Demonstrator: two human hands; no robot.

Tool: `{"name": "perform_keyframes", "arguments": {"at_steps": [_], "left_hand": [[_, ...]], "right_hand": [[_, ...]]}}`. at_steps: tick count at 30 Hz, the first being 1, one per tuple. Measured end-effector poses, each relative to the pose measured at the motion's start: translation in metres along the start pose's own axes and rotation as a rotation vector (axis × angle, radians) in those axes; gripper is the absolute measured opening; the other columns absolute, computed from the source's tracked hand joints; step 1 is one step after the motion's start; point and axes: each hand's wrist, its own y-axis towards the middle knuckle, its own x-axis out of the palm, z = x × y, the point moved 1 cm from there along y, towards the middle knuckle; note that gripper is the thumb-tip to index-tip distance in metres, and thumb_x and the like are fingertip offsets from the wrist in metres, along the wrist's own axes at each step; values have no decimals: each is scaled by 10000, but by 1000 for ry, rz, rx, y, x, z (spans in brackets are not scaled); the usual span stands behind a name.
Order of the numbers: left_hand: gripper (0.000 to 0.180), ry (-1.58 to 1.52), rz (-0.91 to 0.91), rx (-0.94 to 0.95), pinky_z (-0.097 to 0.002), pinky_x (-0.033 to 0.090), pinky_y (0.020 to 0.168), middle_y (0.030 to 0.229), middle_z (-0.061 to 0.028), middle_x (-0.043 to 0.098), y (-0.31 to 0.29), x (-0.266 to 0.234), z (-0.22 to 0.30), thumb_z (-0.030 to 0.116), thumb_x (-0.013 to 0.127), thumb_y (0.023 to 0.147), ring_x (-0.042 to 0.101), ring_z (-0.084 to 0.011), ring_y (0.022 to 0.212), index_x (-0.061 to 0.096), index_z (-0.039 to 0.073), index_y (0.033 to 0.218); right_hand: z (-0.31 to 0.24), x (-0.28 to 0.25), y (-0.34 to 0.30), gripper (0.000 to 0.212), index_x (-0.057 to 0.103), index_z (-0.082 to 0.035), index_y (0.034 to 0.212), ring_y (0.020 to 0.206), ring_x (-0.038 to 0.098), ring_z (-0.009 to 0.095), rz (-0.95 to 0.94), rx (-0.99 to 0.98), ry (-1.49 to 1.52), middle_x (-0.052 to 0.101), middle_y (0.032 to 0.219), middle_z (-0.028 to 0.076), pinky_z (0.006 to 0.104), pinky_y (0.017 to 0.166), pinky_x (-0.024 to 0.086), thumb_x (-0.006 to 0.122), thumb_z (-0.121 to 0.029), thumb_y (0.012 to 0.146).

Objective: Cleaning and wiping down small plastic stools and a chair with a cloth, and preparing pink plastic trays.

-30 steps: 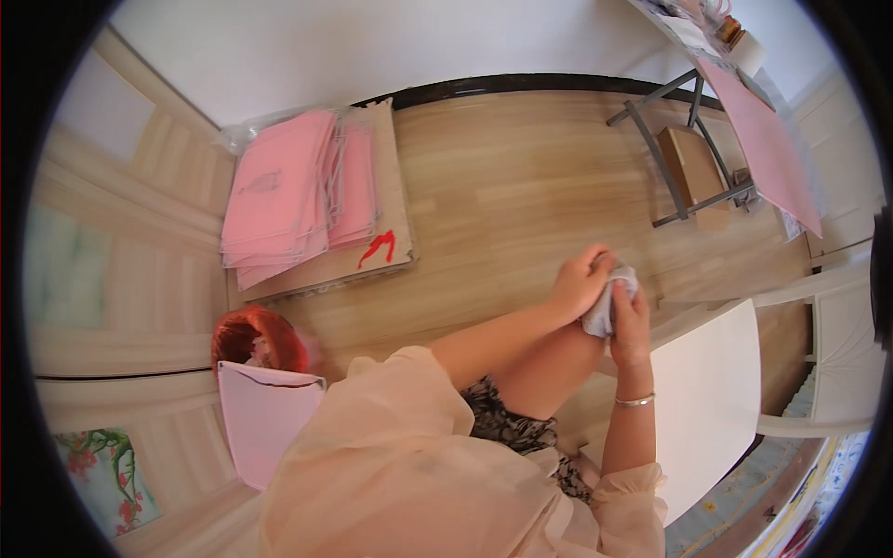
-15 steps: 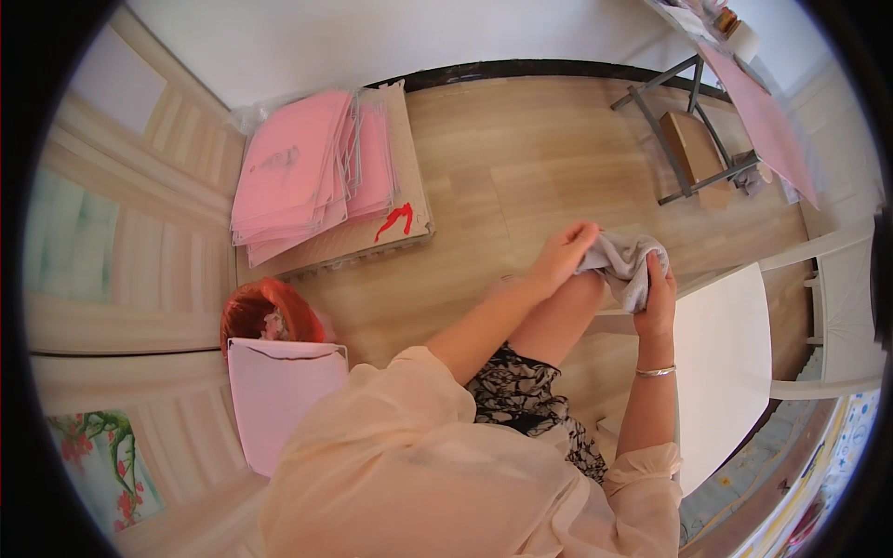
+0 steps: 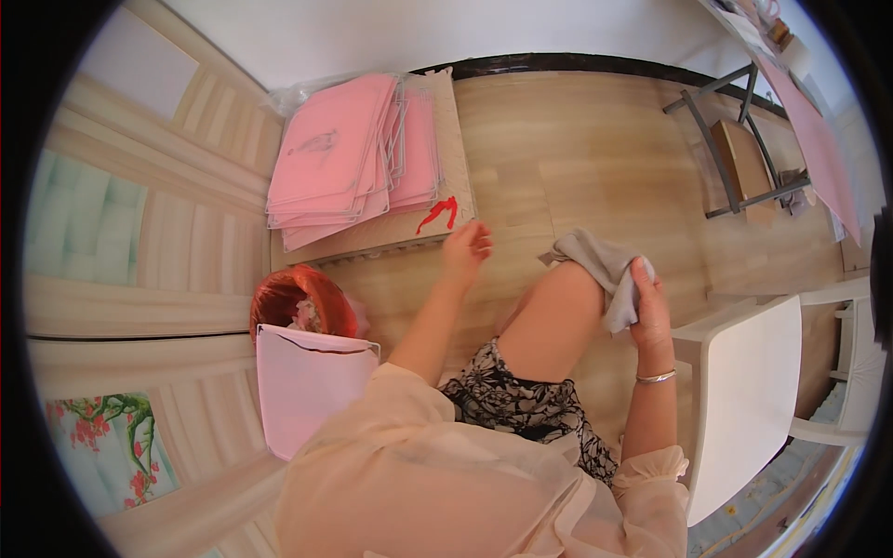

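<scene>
A soft grey cloth point(image 3: 605, 270) drapes over my bare knee point(image 3: 558, 325), one end lying on the knee and the other hanging beside it. My right hand point(image 3: 650, 302) pinches that hanging end, its thumb on top and a bracelet at the wrist. Away to the left, my left hand point(image 3: 467, 251) is off the cloth, above the floor near the front corner of the cardboard base. Its fingers are curled in; whether they hold anything small is hidden.
Pink panels point(image 3: 335, 149) lie stacked on a flat cardboard base point(image 3: 453, 139) with a red ribbon point(image 3: 439, 214). A red-lined waste bin point(image 3: 279, 302) stands behind a pink panel point(image 3: 312, 386) at left. A white stool or table point(image 3: 744, 400) is close by my right arm.
My left hand has let go of the cloth and swung left, its fingers curled. The bunched cloth now hangs looser over my knee, still in my right hand. The view has shifted slightly.
</scene>
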Motion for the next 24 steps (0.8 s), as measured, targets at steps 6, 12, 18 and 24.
{"name": "perform_keyframes", "arguments": {"at_steps": [6,12,18,24], "left_hand": [[118,-122,326,38,-247,407,468,705,-24,562,47,-148,27,182,511,829,504,-119,556,557,83,784],[96,4,261,-61,-241,380,421,696,-29,551,32,-121,5,183,521,810,484,-114,512,529,89,826],[149,579,-264,-193,-253,417,464,693,-54,559,-70,-36,-26,186,517,807,510,-118,535,533,40,826],[222,979,-305,197,-260,439,651,732,-57,583,-179,-71,-10,209,511,831,554,-145,685,543,-7,872]], "right_hand": [[-17,29,13,407,546,-26,979,829,527,136,9,-76,8,564,912,45,247,714,430,645,-342,743],[-26,38,5,392,538,-10,1004,842,531,148,112,-126,-117,563,925,53,261,738,433,629,-304,762],[-27,25,-3,379,514,-5,1041,886,512,140,-12,-136,-86,551,970,54,257,771,413,626,-247,772],[-18,24,4,363,514,-22,1046,942,522,182,-176,-10,42,549,1020,68,295,836,414,569,-292,810]]}}
